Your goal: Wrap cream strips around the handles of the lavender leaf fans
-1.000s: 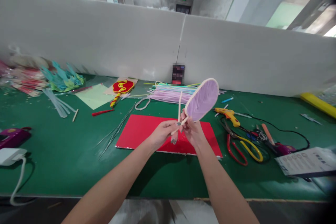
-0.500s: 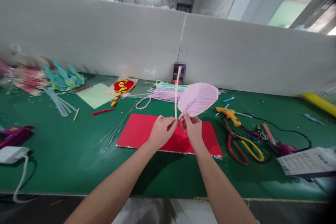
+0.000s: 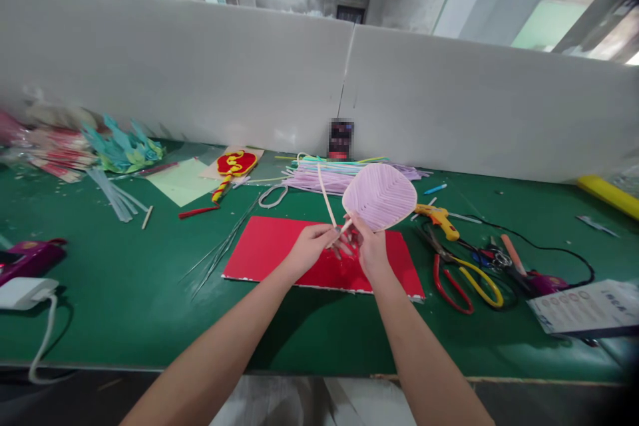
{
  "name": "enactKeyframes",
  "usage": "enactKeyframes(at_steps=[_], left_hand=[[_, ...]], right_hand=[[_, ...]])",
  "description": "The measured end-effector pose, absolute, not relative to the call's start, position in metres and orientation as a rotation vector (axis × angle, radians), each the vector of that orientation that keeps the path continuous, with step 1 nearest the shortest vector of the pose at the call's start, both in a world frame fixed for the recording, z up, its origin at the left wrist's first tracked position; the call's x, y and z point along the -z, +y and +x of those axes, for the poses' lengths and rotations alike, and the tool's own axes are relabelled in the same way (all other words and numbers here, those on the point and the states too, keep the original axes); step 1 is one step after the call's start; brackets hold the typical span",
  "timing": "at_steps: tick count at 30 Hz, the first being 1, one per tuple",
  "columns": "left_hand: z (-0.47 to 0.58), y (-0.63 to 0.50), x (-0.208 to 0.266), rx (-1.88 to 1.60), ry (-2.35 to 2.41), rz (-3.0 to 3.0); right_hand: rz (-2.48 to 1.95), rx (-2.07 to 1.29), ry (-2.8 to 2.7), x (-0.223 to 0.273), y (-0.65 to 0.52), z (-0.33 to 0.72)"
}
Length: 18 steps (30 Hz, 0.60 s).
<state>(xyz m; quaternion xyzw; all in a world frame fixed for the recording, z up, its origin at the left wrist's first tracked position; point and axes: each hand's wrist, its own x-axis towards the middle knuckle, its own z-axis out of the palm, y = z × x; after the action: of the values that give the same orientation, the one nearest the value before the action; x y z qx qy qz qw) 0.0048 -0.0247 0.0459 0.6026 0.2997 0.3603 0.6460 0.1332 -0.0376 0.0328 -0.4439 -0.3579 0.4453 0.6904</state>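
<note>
Right hand, nearer, pinches lilac fan at base, axis toward 1–2 o'clock; left hand, fingertips together, pinches pale strip toward 11.

The fan is lilac, patterned with slanting chevron lines and edged in cream; the strip is cream. The board is red with a white front edge, the worktop green. An ornament is red with a yellow squiggle, its handle banded yellow and red.

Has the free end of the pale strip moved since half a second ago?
Yes, left and lower: the pale strip overlapped the dark object then; its tip now sits left of it.
</note>
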Motion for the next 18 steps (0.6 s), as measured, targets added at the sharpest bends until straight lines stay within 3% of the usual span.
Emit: enactKeyframes(at_steps=[18], left_hand=[[-0.0017,-0.0211,-0.0377,-0.684,0.440,0.848]], right_hand=[[-0.846,-1.346,-0.751,-0.0368,-0.0419,0.1391]])
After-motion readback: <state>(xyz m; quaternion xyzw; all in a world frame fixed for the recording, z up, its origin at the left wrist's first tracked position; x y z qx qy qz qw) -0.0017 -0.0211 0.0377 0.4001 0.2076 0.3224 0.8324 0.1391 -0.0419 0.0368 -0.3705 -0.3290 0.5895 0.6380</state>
